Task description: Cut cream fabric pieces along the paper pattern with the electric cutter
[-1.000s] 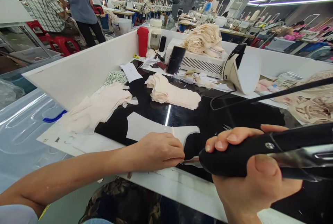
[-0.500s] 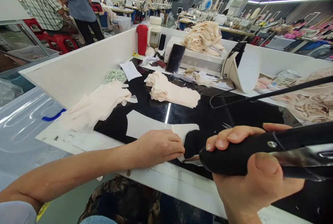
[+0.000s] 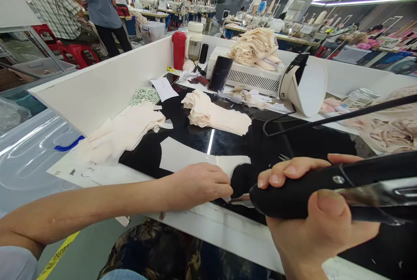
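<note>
Tool [image 3: 283, 204], cropped right | right fingers [image 3: 289, 168]: wrapped round it | left fingers [image 3: 222, 189]: over card [image 3: 185, 156], grip hidden

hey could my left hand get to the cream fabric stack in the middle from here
Likely yes: only the flat white piece and black tabletop lie between the left hand and the cream fabric stack.

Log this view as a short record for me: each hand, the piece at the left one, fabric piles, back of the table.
Left hand: fingers bunched at the white piece's near end; grip hidden
Right hand: wrapped around a black-handled tool
White piece: flat on the black surface
Fabric piles: cream stack beyond the piece; another pile to its left
Back: phone propped against a vented box
</note>
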`<state>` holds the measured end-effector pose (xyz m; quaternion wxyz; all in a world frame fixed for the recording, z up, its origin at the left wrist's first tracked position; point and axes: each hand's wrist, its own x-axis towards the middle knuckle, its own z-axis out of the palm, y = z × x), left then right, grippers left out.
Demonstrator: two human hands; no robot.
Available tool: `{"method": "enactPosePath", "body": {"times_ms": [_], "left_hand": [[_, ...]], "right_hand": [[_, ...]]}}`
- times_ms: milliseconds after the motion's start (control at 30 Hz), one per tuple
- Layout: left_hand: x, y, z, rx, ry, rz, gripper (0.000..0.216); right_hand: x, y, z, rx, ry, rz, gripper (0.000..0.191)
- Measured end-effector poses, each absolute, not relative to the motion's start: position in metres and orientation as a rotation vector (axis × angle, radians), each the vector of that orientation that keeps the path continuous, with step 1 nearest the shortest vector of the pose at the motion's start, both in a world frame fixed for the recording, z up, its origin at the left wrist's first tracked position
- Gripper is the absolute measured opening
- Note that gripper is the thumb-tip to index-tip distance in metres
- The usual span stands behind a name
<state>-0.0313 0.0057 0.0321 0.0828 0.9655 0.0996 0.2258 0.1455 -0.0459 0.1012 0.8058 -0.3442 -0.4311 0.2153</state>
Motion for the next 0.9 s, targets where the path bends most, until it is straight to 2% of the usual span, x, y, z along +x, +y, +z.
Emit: {"method": "enactPosePath", "body": {"times_ms": [133,467,600,767,900], "left_hand": [[-0.038,0.008,0.032,2.937,0.221,0.716,0.024],[-0.043,0.009,0.028,3.125,0.114,0.938,0.028],[-0.043,0.009,0.027,3.231,0.066,0.889,0.022],[-0.044,0.009,0.025,3.286,0.067,0.935,0.032],[-0.046,0.007,0.023,3.298,0.07,0.921,0.023]], "right_hand": [[0.145,-0.046,0.102,-0.733,-0.921,0.469,0.039],[0.146,-0.047,0.102,-0.765,-0.907,0.451,0.041],[0.148,-0.049,0.101,-0.783,-0.896,0.473,0.045],[0.149,-0.047,0.1,-0.757,-0.909,0.48,0.047],[0.147,-0.048,0.1,-0.773,-0.904,0.468,0.046]]}}
